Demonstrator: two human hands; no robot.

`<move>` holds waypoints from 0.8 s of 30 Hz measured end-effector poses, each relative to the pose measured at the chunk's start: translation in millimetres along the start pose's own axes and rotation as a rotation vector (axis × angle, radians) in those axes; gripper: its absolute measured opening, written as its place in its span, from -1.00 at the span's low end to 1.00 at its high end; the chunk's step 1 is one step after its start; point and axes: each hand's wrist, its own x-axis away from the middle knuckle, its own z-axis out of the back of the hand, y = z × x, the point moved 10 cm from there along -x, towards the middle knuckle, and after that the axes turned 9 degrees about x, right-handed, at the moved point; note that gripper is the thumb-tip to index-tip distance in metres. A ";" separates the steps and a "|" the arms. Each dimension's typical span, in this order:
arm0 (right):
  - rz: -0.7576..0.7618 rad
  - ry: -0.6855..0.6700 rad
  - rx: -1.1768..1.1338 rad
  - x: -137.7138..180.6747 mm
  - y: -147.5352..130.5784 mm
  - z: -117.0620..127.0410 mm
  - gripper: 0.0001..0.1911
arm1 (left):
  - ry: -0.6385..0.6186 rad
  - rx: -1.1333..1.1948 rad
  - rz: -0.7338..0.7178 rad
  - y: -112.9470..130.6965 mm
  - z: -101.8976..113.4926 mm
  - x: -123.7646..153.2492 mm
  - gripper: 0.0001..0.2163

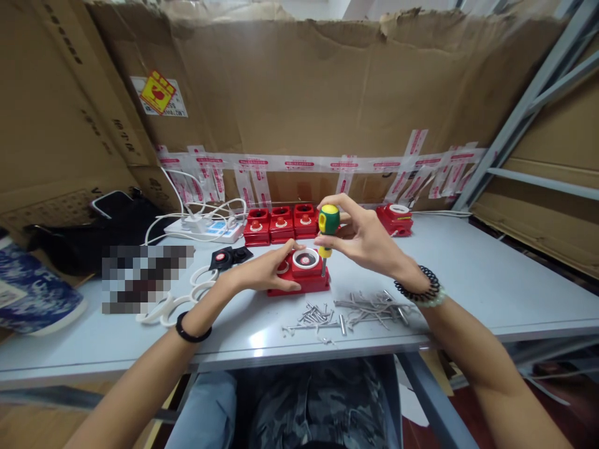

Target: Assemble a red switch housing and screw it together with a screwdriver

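Note:
A red box-shaped device (299,285) with a white ring (306,259) on top lies near the table's front edge. My left hand (269,268) is closed round its left side, thumb and fingers spanning it. In my right hand (355,234) is a screwdriver (329,221) with a green and yellow handle, held upright by the fingertips. Its shaft points down at the right end of the red device; the tip's exact contact is too small to tell. Just in front lie a pile of screws (316,313) and several metal rods with white strings (374,307).
Behind stand several red devices (281,234), and another with a white ring (395,219) sits at the back right. A power strip (206,229), black square parts (229,257) and white rings (161,312) lie to the left. Cardboard (299,93) walls the back.

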 end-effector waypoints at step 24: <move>0.018 0.554 0.039 15.8 -5.6 42.4 -0.63 | 0.055 -0.009 -0.012 -1.5 1.6 -2.7 -0.36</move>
